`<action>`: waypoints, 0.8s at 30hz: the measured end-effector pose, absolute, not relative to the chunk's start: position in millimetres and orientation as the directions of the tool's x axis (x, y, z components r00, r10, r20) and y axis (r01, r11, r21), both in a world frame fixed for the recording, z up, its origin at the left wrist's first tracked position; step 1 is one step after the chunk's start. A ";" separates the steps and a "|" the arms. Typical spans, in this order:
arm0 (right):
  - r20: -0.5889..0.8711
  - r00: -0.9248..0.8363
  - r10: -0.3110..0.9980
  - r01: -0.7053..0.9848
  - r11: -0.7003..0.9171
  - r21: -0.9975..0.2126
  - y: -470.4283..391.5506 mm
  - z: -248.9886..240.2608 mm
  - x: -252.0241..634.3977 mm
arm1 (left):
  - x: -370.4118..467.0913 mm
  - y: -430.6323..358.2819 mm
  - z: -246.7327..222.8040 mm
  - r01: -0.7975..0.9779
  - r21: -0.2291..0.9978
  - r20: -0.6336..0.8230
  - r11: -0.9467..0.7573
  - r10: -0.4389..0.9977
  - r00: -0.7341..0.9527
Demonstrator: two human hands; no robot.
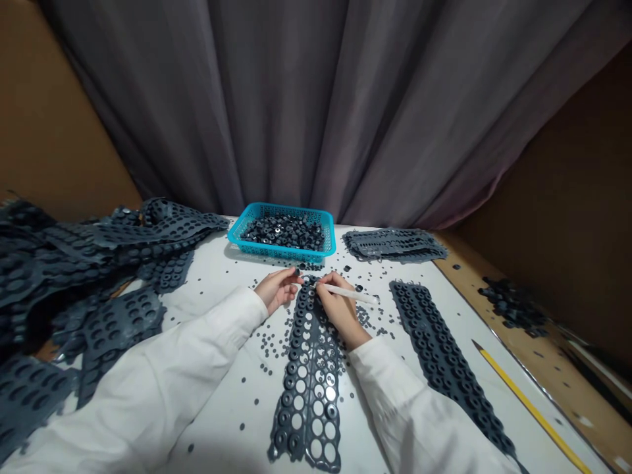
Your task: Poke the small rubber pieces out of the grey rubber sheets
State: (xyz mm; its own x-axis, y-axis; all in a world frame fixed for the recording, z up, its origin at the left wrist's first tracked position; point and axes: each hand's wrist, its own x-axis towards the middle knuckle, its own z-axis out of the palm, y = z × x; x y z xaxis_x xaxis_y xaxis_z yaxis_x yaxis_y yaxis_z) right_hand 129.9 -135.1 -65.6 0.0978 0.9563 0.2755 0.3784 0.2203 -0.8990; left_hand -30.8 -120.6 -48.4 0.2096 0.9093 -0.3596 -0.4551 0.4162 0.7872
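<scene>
A dark rubber strip with rows of rings and round holes lies lengthwise in front of me. At its far end, my left hand pinches a small black rubber piece between thumb and fingertips. My right hand is closed around a white pen-like stick, whose tip points at the strip's far left part. Small dark discs are scattered on the white table around the strip. Behind my hands stands a blue basket filled with small black pieces.
Piles of perforated dark sheets cover the left side. A stack of strips lies back right, another strip nearer. A yellow pencil and a heap of black pieces are further right. A grey curtain hangs behind.
</scene>
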 end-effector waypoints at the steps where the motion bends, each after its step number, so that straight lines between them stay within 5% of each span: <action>1: 0.276 0.100 0.956 0.375 0.221 -0.900 -135.1 -65.8 130.1 | -30.7 -120.1 -48.5 -0.457 0.792 -0.357 0.406 0.914 0.193; 9: 0.248 0.065 0.967 0.340 0.212 -0.916 -135.0 -64.5 129.9 | -31.7 -110.4 -51.5 -0.319 0.906 -0.243 0.278 0.959 0.145; 11: 0.242 0.067 0.968 0.339 0.206 -0.918 -134.3 -64.7 130.0 | -33.6 -104.6 -48.5 -0.175 0.966 -0.163 0.192 0.972 0.169; 13: 0.243 0.071 0.967 0.333 0.207 -0.920 -133.7 -64.8 130.0 | -35.6 -96.9 -43.1 0.140 0.988 0.028 -0.068 0.963 0.270; 15: 0.253 0.077 0.964 0.336 0.214 -0.917 -133.4 -64.3 129.9 | -36.4 -87.8 -36.2 0.454 0.792 0.161 -0.409 0.857 0.490; 18: 0.268 0.081 0.960 0.362 0.222 -0.905 -133.7 -62.2 129.3 | -34.0 -74.7 -25.6 0.580 0.469 0.080 -0.666 0.686 0.723; 24: 0.274 0.085 0.958 0.384 0.222 -0.896 -135.1 -57.5 127.3 | -22.4 -65.4 -14.0 0.546 0.323 -0.038 -0.773 0.565 0.824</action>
State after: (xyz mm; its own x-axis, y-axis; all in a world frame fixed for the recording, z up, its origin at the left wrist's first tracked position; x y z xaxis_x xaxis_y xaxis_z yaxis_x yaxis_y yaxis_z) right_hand 127.3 -135.1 -57.5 0.0850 0.9579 0.2743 0.3842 0.2225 -0.8960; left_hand -22.4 -65.4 -14.0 0.8240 0.5653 -0.0381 0.5455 -0.7734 0.3230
